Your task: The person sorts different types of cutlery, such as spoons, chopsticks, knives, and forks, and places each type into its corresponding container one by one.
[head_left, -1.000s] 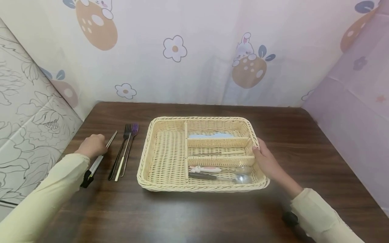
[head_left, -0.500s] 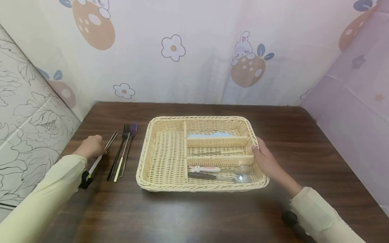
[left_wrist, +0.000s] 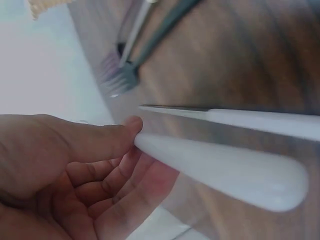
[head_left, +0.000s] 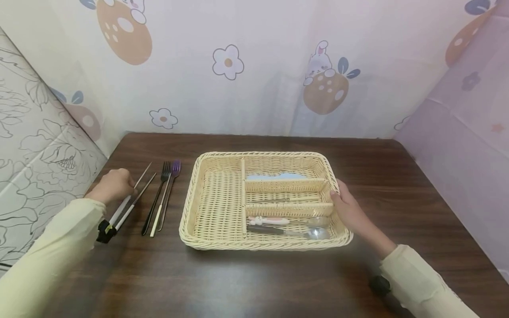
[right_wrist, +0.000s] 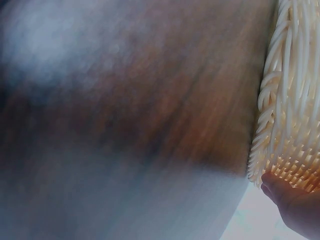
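Note:
My left hand [head_left: 113, 185], at the table's left side, pinches a slender white-handled chopstick [left_wrist: 225, 172] between thumb and fingers. Its thin metal end slants up and away beyond the hand. A matching chopstick [head_left: 137, 201] lies on the wood just to its right. On the right, my right hand [head_left: 350, 212] grips the side of a cream woven cutlery basket [head_left: 187, 207], thumb over the rim; most of its fingers are hidden behind the wall. In the basket's front compartment lie a dark-handled spoon [head_left: 318, 234] and a spoon with a rabbit handle [head_left: 274, 221].
Between left hand and basket lie a black fork [head_left: 157, 198], a cream-handled fork [head_left: 160, 207] and a purple-tined fork [head_left: 176, 170]. The basket's middle compartment holds thin cream-and-metal utensils [head_left: 304, 199]; a pale blue item [head_left: 276, 176] sits behind. A printed curtain [head_left: 258, 88] hangs beyond the table.
The left hand has shifted slightly left, drawing one chopstick away from the other, so the two now stand apart. The right hand and basket have stayed put.

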The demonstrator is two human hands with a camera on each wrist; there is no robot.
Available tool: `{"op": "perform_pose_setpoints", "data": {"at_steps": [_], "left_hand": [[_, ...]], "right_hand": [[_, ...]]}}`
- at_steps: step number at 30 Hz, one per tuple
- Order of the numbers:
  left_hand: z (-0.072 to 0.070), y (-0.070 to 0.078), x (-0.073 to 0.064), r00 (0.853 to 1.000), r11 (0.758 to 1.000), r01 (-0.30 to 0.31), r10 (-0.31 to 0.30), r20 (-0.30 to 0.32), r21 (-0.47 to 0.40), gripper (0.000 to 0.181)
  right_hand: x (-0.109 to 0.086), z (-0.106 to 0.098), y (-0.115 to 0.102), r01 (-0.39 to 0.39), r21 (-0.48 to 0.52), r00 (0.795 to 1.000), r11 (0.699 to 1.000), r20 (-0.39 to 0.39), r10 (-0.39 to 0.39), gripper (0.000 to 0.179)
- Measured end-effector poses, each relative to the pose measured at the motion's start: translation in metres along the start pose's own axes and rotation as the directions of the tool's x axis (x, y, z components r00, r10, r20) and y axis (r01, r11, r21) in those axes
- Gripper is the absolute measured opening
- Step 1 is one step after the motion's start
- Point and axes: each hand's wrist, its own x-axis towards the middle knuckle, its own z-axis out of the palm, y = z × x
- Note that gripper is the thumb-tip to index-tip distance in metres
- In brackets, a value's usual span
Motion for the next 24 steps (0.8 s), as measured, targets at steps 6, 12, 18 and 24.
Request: {"op": "perform_pose_setpoints", "data": {"at_steps": [6,12,18,24], "left_hand": [[-0.013,0.023,-0.004,0.994,0.996,-0.078,0.082,-0.079,0.045,0.037],[-0.021,0.057,-0.005,0.989,0.99,-0.108,0.116,-0.095,0.091,0.015],[-0.022,0.087,-0.003,0.967,0.968,-0.187,0.211,-0.141,0.168,0.009],[-0.022,0.115,-0.006,0.943,0.946,-0.256,0.29,-0.165,0.2,0.004]], "right_hand": [[0.0,-0.001,0.0,0.013,0.004,1.0,1.0,0.01,-0.013,0.053],[-0.001,0.0,0.0,0.015,0.009,1.0,1.0,0.002,-0.015,0.053],[-0.001,0.001,0.0,0.018,0.006,1.0,1.0,-0.005,-0.018,0.052],[-0.001,0.001,-0.001,0.014,-0.007,1.0,1.0,-0.007,-0.014,0.053]]}}
